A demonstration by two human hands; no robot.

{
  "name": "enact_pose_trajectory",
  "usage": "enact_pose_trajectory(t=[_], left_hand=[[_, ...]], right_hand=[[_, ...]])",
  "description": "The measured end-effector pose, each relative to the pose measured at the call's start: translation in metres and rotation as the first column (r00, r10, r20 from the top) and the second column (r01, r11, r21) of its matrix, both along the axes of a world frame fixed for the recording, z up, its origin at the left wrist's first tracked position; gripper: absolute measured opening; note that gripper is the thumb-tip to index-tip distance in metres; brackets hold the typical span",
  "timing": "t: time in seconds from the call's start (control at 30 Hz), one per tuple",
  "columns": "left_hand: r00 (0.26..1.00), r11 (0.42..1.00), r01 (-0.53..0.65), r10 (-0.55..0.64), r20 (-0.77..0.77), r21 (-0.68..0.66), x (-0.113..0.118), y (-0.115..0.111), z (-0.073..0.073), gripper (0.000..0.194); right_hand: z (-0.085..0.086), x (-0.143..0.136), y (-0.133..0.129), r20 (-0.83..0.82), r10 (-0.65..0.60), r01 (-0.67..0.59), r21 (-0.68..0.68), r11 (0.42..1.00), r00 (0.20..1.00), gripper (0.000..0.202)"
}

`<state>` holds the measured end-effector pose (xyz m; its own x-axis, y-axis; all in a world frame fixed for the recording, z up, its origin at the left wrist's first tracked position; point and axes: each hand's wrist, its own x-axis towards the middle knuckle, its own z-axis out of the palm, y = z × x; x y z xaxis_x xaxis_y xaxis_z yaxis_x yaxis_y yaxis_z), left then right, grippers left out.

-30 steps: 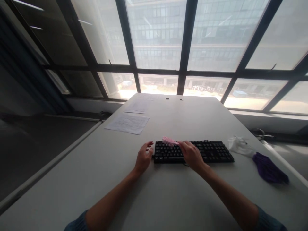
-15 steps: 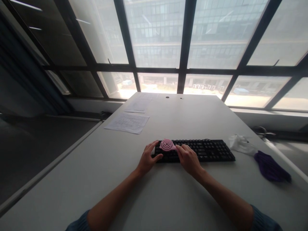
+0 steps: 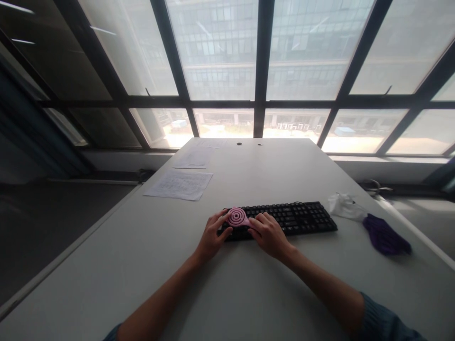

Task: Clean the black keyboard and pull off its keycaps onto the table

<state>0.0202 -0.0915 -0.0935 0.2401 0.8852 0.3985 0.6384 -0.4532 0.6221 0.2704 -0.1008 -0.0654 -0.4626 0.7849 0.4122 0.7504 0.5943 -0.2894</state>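
A black keyboard (image 3: pixel 302 219) lies slightly slanted on the white table. Over its left part is a pink round tool (image 3: pixel 236 216) with raised rings and a short narrow handle. My right hand (image 3: pixel 268 233) pinches that handle from the right, fingers closed. At the keyboard's left end is my left hand (image 3: pixel 212 234), its thumb and fingers bent around the corner. Its fingertips come up to the left rim of the pink tool; whether they touch it I cannot tell. The tool's underside and the keys beneath it are hidden.
Right of the keyboard lie a crumpled white piece (image 3: pixel 343 206) and a dark purple cloth (image 3: pixel 386 235). Printed sheets (image 3: pixel 181 184) rest at the table's left side. Tall windows (image 3: pixel 220 52) stand beyond the far edge.
The view has turned a little to the right. The pink tool sits slightly further left on the keyboard, and my left fingertips are closer to it. My right hand still holds its handle.
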Motion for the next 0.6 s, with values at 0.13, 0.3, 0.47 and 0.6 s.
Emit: enact_pose_trajectory(t=[0.13,0.3,0.47,0.6], left_hand=[[1.0,1.0,0.002,-0.002,-0.007,0.006,0.0001,0.0011,-0.0005,0.048],[1.0,0.999,-0.03,0.03,0.005,-0.016,-0.0001,0.0016,-0.0025,0.06],[0.999,0.998,-0.05,0.05,0.008,-0.027,-0.0013,0.004,-0.007,0.058],[0.999,0.998,-0.051,0.051,0.012,-0.027,-0.001,0.0044,-0.008,0.06]], right_hand=[[-0.0034,-0.0011,0.0012,0.0,0.003,-0.003,0.003,1.0,1.0,0.025],[-0.0078,-0.0014,0.0028,-0.013,-0.138,0.139,0.014,0.99,0.99,0.022],[-0.0063,-0.0031,-0.0017,-0.021,-0.086,0.086,-0.004,0.996,0.996,0.025],[-0.0065,-0.0043,-0.0017,-0.015,-0.048,0.048,0.0,0.999,0.999,0.032]])
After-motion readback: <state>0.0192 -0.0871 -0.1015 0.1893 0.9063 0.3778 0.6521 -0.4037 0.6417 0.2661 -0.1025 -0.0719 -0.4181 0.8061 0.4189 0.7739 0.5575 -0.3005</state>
